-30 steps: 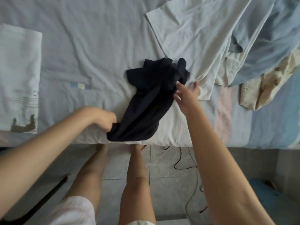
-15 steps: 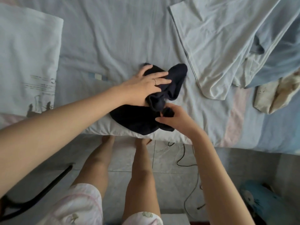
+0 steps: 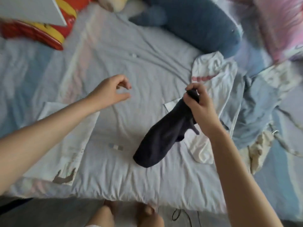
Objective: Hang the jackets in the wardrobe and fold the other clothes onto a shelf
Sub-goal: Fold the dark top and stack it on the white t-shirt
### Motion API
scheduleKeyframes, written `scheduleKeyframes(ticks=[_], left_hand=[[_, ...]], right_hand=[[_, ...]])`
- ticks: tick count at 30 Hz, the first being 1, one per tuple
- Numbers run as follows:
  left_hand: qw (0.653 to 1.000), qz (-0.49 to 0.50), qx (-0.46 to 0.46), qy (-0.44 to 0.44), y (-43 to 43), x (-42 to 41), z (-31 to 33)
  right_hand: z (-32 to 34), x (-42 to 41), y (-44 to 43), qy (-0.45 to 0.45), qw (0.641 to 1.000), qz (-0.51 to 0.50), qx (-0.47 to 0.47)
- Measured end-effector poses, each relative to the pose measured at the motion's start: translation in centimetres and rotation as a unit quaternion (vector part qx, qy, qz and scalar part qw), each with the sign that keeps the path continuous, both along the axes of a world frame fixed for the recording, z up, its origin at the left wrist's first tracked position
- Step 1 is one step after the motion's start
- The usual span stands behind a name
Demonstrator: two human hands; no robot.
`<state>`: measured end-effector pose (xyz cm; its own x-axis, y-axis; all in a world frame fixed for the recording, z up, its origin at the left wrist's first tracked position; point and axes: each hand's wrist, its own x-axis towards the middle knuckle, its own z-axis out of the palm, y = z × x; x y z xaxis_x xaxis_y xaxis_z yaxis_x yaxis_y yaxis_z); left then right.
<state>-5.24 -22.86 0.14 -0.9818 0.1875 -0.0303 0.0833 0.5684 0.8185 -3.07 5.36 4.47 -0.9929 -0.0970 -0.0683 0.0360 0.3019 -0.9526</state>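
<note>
A person at the edge of a bed (image 3: 114,185) sorts laundry. Well to the left of the working grip, a folded white garment (image 3: 68,136) lies flat near the mattress edge. The left hand (image 3: 113,91) hovers over the sheet (image 3: 139,71), its grip loose and holding nothing, fingers lightly curled with a gap to the thumb. Between the hands a dark navy garment (image 3: 164,138) hangs down and leftward from the right hand (image 3: 199,105), whose grip pinches one bunched end between fingers and thumb. Just right of that grip sprawls an unfolded pile of pale clothes (image 3: 255,102).

The step in hand looks to be folding the dark piece. Done well, the free left grip would take an opposite corner or hem, so the cloth can be shaken open and laid flat on the bare sheet under the left hand, apart from the pile, before edges are matched. A one-handed pinch leaves it bunched and likely to fold crooked.

Above and left of the left grip, a red-and-yellow object (image 3: 49,35) is cut by the frame and cannot be identified. What kind of garment the dark piece is cannot be told, crumpled as it is, nor whether its lower end touches the sheet. A white piece (image 3: 201,151) below the right grip is partly covered by the forearm. Motion blur softens the blue plush toy (image 3: 205,25) and the pink bedding (image 3: 278,27) beyond. No wardrobe or shelf is in view.
</note>
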Motion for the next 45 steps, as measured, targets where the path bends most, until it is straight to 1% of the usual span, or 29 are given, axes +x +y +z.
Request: scheduleKeyframes(ticks=[1,2,4,5,7,9,11,12,13,14,15,16,20,22,24,26,27,28,29,30,31,32,34,36,38,39,41,43,45], left_hand=[[0.999,-0.033,0.018,0.001,0.7,-1.1,2.1],[0.998,-0.064,0.024,0.005,2.2,-1.8,3.3],[0.990,-0.135,0.019,0.022,3.8,-1.9,8.5],[0.989,-0.142,0.018,0.034,4.5,-1.7,10.6],[0.987,-0.141,0.001,0.077,4.8,-1.3,14.9],[0.990,-0.120,-0.018,0.078,4.8,-0.8,19.0],[0.992,-0.110,-0.010,0.064,3.9,-0.8,23.4],[0.994,-0.095,-0.003,0.057,3.6,-0.7,23.8],[0.994,-0.085,0.006,0.071,3.2,-0.7,27.3],[0.995,-0.073,0.009,0.073,2.7,-0.8,28.8],[0.996,-0.066,0.023,0.063,2.3,-0.8,29.4],[0.995,-0.063,0.039,0.068,2.0,-0.7,31.5],[0.993,-0.036,0.081,0.081,1.3,-0.8,37.0],[0.990,-0.015,0.090,0.108,1.4,-0.5,39.5],[0.987,-0.005,0.127,0.102,1.6,-0.2,40.6],[0.982,-0.021,0.157,0.098,2.7,0.5,42.0],[0.980,-0.033,0.159,0.111,3.4,0.8,43.1],[0.978,-0.038,0.161,0.129,4.2,1.1,44.2],[0.975,-0.040,0.167,0.143,4.8,1.3,45.0],[0.972,-0.040,0.170,0.157,5.4,1.5,46.0],[0.969,-0.041,0.174,0.168,5.9,1.8,46.9],[0.967,-0.045,0.176,0.178,6.1,1.9,47.6],[0.964,-0.068,0.161,0.201,6.2,2.3,48.8],[0.963,-0.087,0.151,0.206,5.7,2.9,49.7],[0.964,-0.103,0.154,0.190,5.1,3.5,50.1],[0.968,-0.114,0.143,0.172,4.9,3.7,50.3],[0.979,-0.144,0.087,0.112,4.2,4.2,50.2],[0.982,-0.188,0.013,0.029,3.2,4.3,49.5],[0.977,-0.206,-0.051,-0.010,2.2,4.4,47.9]], right_hand=[[2.6,-0.5,-1.2,-0.012,0.998,0.040,-0.051],[3.7,-0.9,-1.8,-0.022,0.994,0.076,-0.077],[9.0,-0.7,-3.3,-0.011,0.980,0.145,-0.133],[11.2,-0.4,-3.5,-0.016,0.972,0.167,-0.162],[15.9,0.0,-3.5,0.018,0.969,0.185,-0.163],[20.1,-0.2,-3.6,0.082,0.977,0.170,-0.095],[24.7,-1.0,-3.7,0.167,0.979,0.117,-0.012],[25.2,-1.3,-3.6,0.201,0.976,0.085,0.028],[28.7,-1.4,-3.4,0.256,0.964,0.050,0.055],[30.2,-1.5,-3.2,0.289,0.952,0.029,0.098],[30.6,-1.8,-3.0,0.302,0.945,0.018,0.123],[32.4,-2.0,-2.9,0.322,0.934,0.006,0.155],[36.7,-2.7,-1.7,0.322,0.915,-0.022,0.242],[38.6,-3.3,-0.6,0.288,0.910,-0.031,0.295],[39.6,-3.7,0.0,0.244,0.901,-0.023,0.357],[40.7,-3.6,0.0,0.209,0.893,-0.016,0.399],[41.4,-3.3,-0.4,0.210,0.886,-0.006,0.414],[42.2,-3.0,-0.9,0.220,0.885,0.032,0.408],[42.8,-2.6,-1.7,0.223,0.906,0.093,0.348],[43.5,-2.0,-2.7,0.206,0.931,0.165,0.254],[43.8,-1.5,-3.5,0.180,0.944,0.216,0.173],[44.0,-1.1,-4.2,0.177,0.947,0.236,0.130],[44.1,-0.8,-4.8,0.205,0.953,0.211,0.077],[44.5,-0.5,-4.8,0.210,0.959,0.189,0.031],[44.8,-0.5,-4.3,0.224,0.957,0.184,0.028],[45.0,-0.5,-4.2,0.234,0.955,0.181,0.025],[45.5,-0.3,-3.9,0.274,0.949,0.156,0.012],[46.2,-0.2,-3.5,0.319,0.943,0.099,-0.003],[46.6,-0.2,-2.5,0.349,0.937,0.022,-0.013]])
